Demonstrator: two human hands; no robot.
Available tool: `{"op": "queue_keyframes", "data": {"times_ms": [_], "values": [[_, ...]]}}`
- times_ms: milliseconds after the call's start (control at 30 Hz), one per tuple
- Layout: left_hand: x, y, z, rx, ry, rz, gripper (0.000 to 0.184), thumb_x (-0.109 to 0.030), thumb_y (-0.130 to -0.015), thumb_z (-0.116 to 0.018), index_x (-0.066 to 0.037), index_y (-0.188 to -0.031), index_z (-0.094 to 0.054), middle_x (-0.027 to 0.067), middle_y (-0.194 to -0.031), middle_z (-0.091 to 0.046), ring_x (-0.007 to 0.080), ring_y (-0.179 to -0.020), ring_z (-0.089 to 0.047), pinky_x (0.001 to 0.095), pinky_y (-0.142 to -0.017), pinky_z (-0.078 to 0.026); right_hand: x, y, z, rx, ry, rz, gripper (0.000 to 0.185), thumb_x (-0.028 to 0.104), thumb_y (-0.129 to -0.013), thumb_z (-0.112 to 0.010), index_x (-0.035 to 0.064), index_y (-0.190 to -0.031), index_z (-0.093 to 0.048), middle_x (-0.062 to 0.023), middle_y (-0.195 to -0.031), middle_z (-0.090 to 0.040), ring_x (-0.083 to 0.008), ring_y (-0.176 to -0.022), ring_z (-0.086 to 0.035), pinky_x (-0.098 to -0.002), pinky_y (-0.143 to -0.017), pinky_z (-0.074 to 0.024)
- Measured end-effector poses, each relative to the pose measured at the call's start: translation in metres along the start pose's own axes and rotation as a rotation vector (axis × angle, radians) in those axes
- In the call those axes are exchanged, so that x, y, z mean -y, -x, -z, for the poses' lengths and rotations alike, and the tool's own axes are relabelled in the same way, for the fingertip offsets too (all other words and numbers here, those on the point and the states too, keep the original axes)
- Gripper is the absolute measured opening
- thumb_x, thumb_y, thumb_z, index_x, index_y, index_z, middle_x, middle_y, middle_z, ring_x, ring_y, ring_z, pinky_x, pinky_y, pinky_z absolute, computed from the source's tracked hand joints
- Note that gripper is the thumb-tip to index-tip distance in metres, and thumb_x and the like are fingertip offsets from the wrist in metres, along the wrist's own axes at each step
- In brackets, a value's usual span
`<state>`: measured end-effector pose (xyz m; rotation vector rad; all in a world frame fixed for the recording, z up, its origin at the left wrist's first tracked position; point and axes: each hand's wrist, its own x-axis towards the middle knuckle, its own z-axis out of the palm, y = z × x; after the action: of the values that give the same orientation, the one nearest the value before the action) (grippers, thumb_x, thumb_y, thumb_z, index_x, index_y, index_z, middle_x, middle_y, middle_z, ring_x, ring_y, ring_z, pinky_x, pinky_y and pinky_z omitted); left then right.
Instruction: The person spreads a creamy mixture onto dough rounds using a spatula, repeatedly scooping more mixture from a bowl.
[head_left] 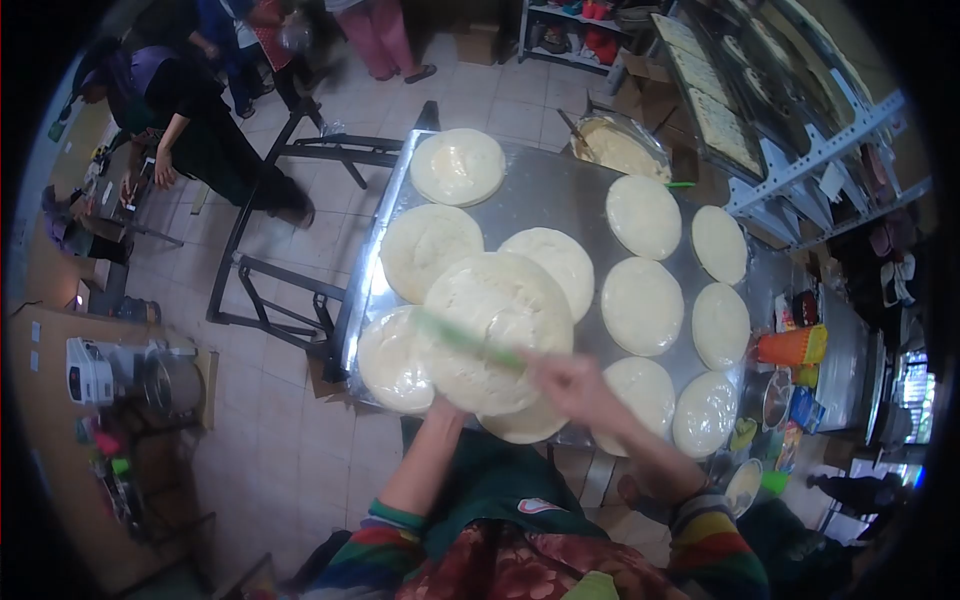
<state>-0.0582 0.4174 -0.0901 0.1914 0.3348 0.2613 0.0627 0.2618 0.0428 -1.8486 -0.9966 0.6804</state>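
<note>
A round, pale dough disc (pixel 510 290) is held up over the metal table (pixel 540 180) by my left hand (pixel 447 408), which is mostly hidden beneath it. My right hand (pixel 568 385) is closed round a green tool (pixel 465 340), blurred by motion, that lies across the disc's top. Glossy wet patches show on the disc. Around and below it are more dough discs, among them one at the back left (pixel 457 167), one behind the held disc (pixel 550 265) and one to its right (pixel 642 307).
A tray of creamy filling (pixel 620 148) stands behind the table. Racked trays (pixel 710 100) are at the back right. Orange cups (pixel 790 346) and bowls sit at the right. A black metal frame (pixel 290 290) stands left; a person (pixel 190 130) works beyond it.
</note>
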Motion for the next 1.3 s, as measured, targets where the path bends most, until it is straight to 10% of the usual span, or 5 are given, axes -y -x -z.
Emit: {"op": "queue_keyframes", "data": {"times_ms": [167, 333, 667, 900, 1300], "values": [[-0.073, 0.024, 0.031, -0.199, 0.003, -0.150, 0.053, -0.040, -0.091, -0.041, -0.007, -0.133, -0.036, 0.0135, -0.130, -0.045, 0.0303, -0.115, -0.049, 0.0460, -0.093, -0.044, -0.072, -0.157, 0.049, -0.223, 0.170, -0.137, 0.039, 0.011, -0.084, -0.053, 0.0102, -0.124, -0.053, -0.0036, -0.062, -0.047, -0.0086, -0.059, -0.042, -0.0252, -0.057, -0.0381], [-0.136, 0.037, 0.059, -0.342, -0.006, -0.249, 0.054, -0.040, -0.091, -0.041, -0.007, -0.133, -0.036, 0.0135, -0.130, -0.045, 0.0305, -0.115, -0.048, 0.0463, -0.094, -0.044, -0.118, -0.284, 0.029, -0.329, 0.506, -0.190, 0.038, 0.017, -0.086, -0.051, 0.0224, -0.123, -0.054, -0.0162, -0.078, -0.061, -0.0316, -0.071, -0.058, -0.0392, -0.069, -0.0458], [-0.206, -0.006, 0.076, -0.364, -0.007, -0.281, 0.055, -0.042, -0.091, -0.041, -0.007, -0.134, -0.036, 0.0133, -0.131, -0.044, 0.0309, -0.117, -0.047, 0.0468, -0.095, -0.042, -0.152, -0.291, -0.034, -0.271, 0.578, -0.068, 0.040, 0.013, -0.088, -0.048, 0.0171, -0.127, -0.050, -0.0141, -0.080, -0.061, -0.0309, -0.068, -0.061, -0.0401, -0.062, -0.0480], [-0.213, -0.039, 0.061, -0.258, 0.027, -0.272, 0.056, -0.043, -0.091, -0.041, -0.007, -0.134, -0.035, 0.0132, -0.132, -0.044, 0.0312, -0.118, -0.046, 0.0472, -0.096, -0.042, -0.131, -0.290, -0.006, 0.075, -0.973, -0.691, 0.033, 0.019, -0.093, -0.048, 0.0109, -0.125, -0.045, 0.0003, -0.065, -0.046, -0.0005, -0.037, -0.029, -0.0146, -0.029, -0.0239], [-0.189, -0.077, -0.004, 0.056, 0.128, -0.297, 0.062, -0.049, -0.089, -0.039, -0.009, -0.136, -0.034, 0.0131, -0.135, -0.041, 0.0319, -0.121, -0.042, 0.0481, -0.100, -0.037, -0.044, -0.231, 0.026, 0.212, -1.029, -0.460, 0.036, 0.023, -0.095, -0.045, 0.0108, -0.128, -0.044, 0.0025, -0.057, -0.041, -0.0003, -0.034, -0.025, -0.0135, -0.031, -0.0226]]}}
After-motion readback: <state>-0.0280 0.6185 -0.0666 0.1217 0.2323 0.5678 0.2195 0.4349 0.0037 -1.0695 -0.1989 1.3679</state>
